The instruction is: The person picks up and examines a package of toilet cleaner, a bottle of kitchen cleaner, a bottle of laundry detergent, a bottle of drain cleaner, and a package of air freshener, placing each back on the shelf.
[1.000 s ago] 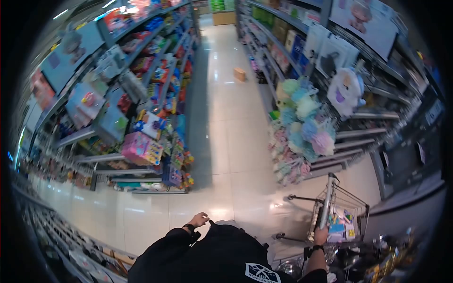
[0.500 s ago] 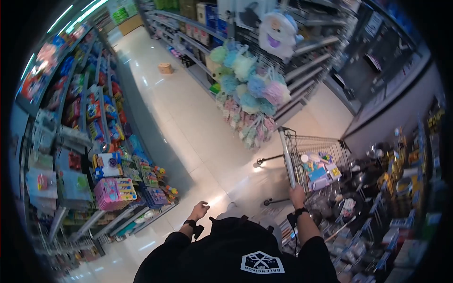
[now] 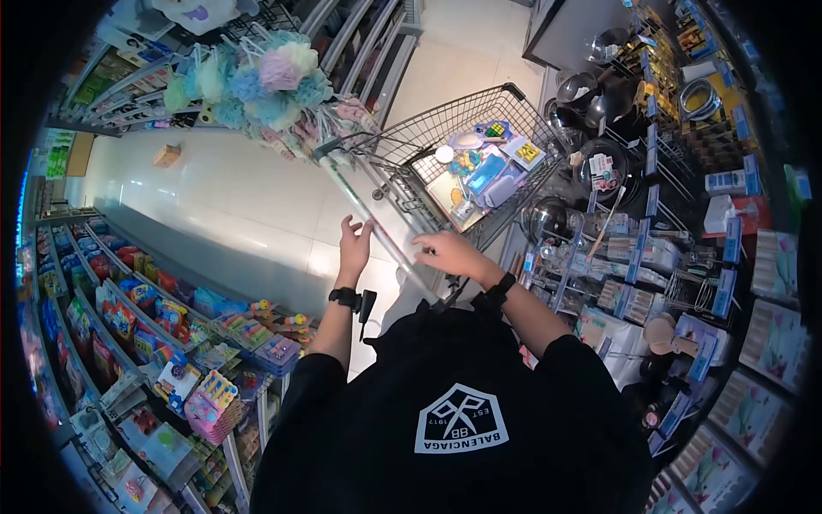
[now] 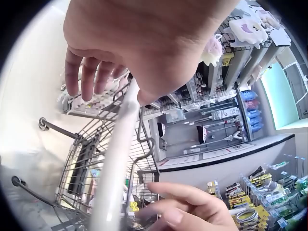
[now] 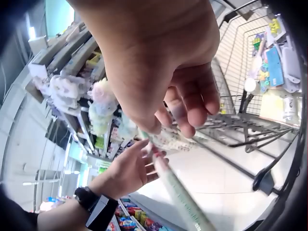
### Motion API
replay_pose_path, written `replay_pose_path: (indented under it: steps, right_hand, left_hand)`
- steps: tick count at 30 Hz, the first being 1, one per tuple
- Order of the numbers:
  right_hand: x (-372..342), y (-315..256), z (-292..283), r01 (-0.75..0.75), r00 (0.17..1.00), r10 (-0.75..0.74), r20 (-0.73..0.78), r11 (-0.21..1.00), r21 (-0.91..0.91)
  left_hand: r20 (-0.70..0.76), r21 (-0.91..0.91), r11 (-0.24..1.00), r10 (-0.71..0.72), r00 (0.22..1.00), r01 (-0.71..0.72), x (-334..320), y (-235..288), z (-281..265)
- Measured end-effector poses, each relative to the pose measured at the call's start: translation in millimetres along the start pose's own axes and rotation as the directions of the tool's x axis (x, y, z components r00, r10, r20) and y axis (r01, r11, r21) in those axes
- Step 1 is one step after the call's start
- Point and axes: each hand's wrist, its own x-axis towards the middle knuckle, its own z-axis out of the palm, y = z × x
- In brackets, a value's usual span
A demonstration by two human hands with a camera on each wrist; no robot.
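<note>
A shopping cart [image 3: 467,111] stands in front of the person, its pale handlebar [image 3: 370,221] running slantwise between the hands. The left hand [image 3: 354,246] is at the bar's left side, fingers loosely bent and not wrapped round it. Above the bar's right side hovers the right hand [image 3: 449,254], its fingers relaxed and apart from the bar. In the left wrist view the left hand [image 4: 139,48] hangs over the bar [image 4: 118,159]. Inside the cart lie a blue pack [image 3: 486,174], a yellow-labelled pack [image 3: 525,152] and a colourful cube [image 3: 496,129].
Pastel bath puffs [image 3: 257,81] hang beyond the cart on the left. Pans [image 3: 604,167] and kitchen goods line the shelves close on the right. Packaged goods fill the lower left shelves [image 3: 137,300]. A small box [image 3: 168,155] lies on the aisle floor [image 3: 248,197].
The view has swung right, and the cart now stands more directly ahead. The right hand has let go of the handlebar. The left hand has come up beside the bar.
</note>
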Motion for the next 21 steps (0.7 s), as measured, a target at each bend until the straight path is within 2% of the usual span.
replay_pose_path:
  steps: [1,2,3,4,5,6,7,8,9,12,13,14,15,17,18,19,20,21]
  right_hand:
    - [-7,9,-5,-0.014,1.0,0.017,-0.02,0.991,0.134]
    - [-13,21,-9,-0.02,1.0,0.021,-0.006,0.989,0.144]
    - [-19,40,-10,-0.07,0.99,0.091,-0.103,0.979,0.189]
    - [-26,63,-12,-0.117,0.967,0.165,-0.193,0.965,0.236]
    - [-33,86,-12,-0.16,0.93,0.241,-0.277,0.945,0.286]
    - [-38,111,-12,-0.165,0.934,0.244,-0.261,0.942,0.291]
    - [-43,138,-12,-0.241,0.906,0.32,-0.278,0.928,0.284]
    - [-45,161,-12,-0.316,0.872,0.392,-0.291,0.908,0.276]
    - [-44,183,-13,-0.319,0.88,0.391,-0.271,0.907,0.274]
    - [-27,227,-24,-0.504,0.812,0.539,-0.223,0.841,0.195]
    - [-18,244,-24,-0.505,0.819,0.537,-0.204,0.842,0.189]
    - [-7,263,-22,-0.45,0.85,0.46,-0.257,0.887,0.101]
    - [3,283,-14,-0.392,0.876,0.377,-0.302,0.92,0.012]
    - [25,326,9,-0.417,0.878,0.412,-0.243,0.908,0.032]
    - [38,345,21,-0.577,0.751,0.604,-0.266,0.797,0.179]
    - [53,368,34,-0.695,0.59,0.765,-0.258,0.644,0.319]
    - [64,400,54,-0.673,0.453,0.871,-0.188,0.473,0.569]
    - [69,407,62,-0.683,0.454,0.874,-0.177,0.468,0.56]
  left_hand:
    - [0.001,0.006,1.0,-0.017,1.0,0.017,6,-11,14]
    - [-0.055,-0.011,0.997,-0.078,0.995,0.077,13,-22,28]
    - [-0.111,-0.031,0.99,-0.137,0.984,0.134,15,-31,37]
    - [-0.172,-0.21,0.954,-0.251,0.953,0.214,5,-9,41]
    - [-0.308,-0.202,0.942,-0.321,0.896,0.268,-2,5,39]
    - [-0.375,-0.118,0.958,-0.285,0.882,0.26,-9,9,36]
    - [-0.438,-0.033,0.966,-0.245,0.865,0.257,-15,8,32]
    - [-0.456,0.023,0.961,-0.234,0.858,0.275,-20,6,28]
    - [-0.475,0.076,0.953,-0.224,0.851,0.293,-23,3,23]
    - [-0.51,0.149,0.907,-0.27,0.817,0.393,-31,5,13]
    - [-0.511,0.171,0.893,-0.281,0.812,0.416,-33,1,11]
    - [-0.546,0.192,0.909,-0.215,0.81,0.37,-31,-13,15]
    - [-0.541,0.165,0.897,-0.265,0.798,0.41,-33,-1,16]
    - [-0.563,0.23,0.863,-0.259,0.785,0.45,-30,5,21]
    - [-0.574,0.245,0.882,-0.202,0.793,0.402,-30,7,23]
    - [-0.606,0.308,0.853,-0.165,0.778,0.421,-28,15,28]
    - [-0.594,0.282,0.864,-0.184,0.783,0.417,-28,13,28]
    - [-0.578,0.257,0.875,-0.201,0.791,0.411,-28,5,27]
